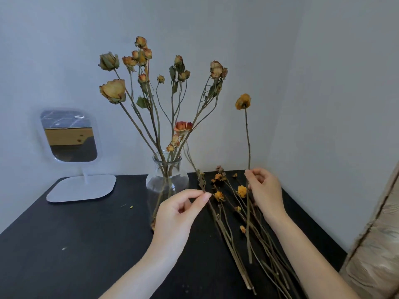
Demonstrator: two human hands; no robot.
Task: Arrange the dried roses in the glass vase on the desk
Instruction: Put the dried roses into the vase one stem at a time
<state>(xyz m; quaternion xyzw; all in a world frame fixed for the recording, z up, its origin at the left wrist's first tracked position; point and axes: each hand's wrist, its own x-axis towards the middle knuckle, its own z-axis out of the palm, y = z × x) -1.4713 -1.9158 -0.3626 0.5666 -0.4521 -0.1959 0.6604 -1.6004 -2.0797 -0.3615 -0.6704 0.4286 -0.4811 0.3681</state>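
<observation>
The left hand [179, 209] pinches a leafy stem [201, 183] between thumb and forefinger, just right of the vase [167, 180]; that stem leans up toward a red-orange rose [183, 126] near the vase mouth. The right hand [264, 188] grips a long stem [248, 147] and holds it nearly upright, its yellow bloom [243, 101] high above the fingers and its lower end hanging down over the desk [75, 244].

Between and below the hands, a pile [241, 223] of dried roses lies on the dark desk, small orange heads toward the wall, stems running toward the near edge.

The clear glass vase stands at the back of the desk and already carries several tall dried roses [138, 83] that fan out. A white mirror [69, 137] stands on its flat base at the far left.
</observation>
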